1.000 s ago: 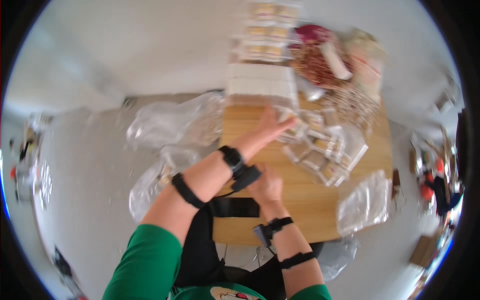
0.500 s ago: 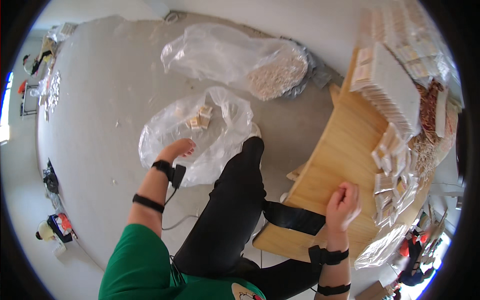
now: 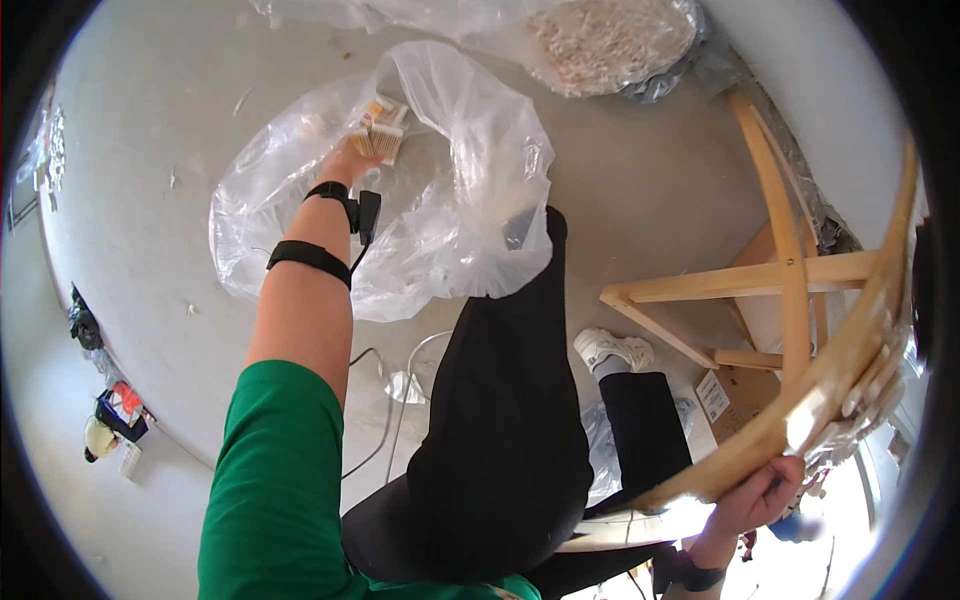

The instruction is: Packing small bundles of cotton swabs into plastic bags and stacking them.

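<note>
My left hand (image 3: 350, 162) reaches down into a large clear plastic bag (image 3: 500, 150) that lies gathered open on the floor. Its fingers close around a small pack of thin pale sticks (image 3: 380, 145), which partly hides them. Another small pack, white and yellow (image 3: 384, 110), lies against the far side of that one. Over at the lower right, my right hand (image 3: 762, 492) rests at the edge of the wooden table (image 3: 730, 462). Its fingers are curled in, and nothing shows inside them.
A second clear bag of beige pieces (image 3: 612, 45) lies at the far side. Wooden legs and a crossbar (image 3: 740, 283) stand right of my knee, near a cardboard box (image 3: 745, 395). Cables (image 3: 392, 410) run along the floor beside my leg. Clear-wrapped packs (image 3: 860, 410) sit on the table.
My left hand has moved forward into the bag and onto the packs. The view has tipped down and left, so the table shows edge-on. My right hand stays curled at the table.
</note>
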`<action>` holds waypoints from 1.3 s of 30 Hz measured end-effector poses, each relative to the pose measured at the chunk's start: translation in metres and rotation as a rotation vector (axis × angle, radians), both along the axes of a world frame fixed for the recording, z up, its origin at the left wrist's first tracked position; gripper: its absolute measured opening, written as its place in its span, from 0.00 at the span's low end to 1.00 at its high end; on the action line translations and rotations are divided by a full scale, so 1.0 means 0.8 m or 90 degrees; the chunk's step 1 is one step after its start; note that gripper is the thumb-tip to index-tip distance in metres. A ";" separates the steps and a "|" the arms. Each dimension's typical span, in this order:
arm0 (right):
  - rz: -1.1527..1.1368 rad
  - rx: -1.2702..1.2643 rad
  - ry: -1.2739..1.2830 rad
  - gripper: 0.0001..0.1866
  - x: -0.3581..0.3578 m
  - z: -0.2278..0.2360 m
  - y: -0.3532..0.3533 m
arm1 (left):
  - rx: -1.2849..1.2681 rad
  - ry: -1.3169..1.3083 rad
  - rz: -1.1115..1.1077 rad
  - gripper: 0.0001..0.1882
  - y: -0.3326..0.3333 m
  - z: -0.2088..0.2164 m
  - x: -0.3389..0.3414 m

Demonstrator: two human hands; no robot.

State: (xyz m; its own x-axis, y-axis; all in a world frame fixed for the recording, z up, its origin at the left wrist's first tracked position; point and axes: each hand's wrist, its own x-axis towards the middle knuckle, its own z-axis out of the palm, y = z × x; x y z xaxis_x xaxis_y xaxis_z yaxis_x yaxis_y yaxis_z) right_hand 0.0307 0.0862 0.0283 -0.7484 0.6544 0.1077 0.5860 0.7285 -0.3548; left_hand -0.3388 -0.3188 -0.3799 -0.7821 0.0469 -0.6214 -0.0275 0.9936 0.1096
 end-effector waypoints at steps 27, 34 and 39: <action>-0.082 0.001 -0.016 0.08 0.013 0.021 0.011 | 0.457 -0.213 0.406 0.29 -0.039 0.000 0.080; -0.092 -0.038 0.049 0.08 0.021 0.000 0.011 | 0.382 -0.050 0.188 0.25 -0.048 -0.061 -0.033; -0.036 -0.013 -0.003 0.09 0.041 0.020 0.023 | 0.292 0.057 0.081 0.29 0.030 -0.022 0.011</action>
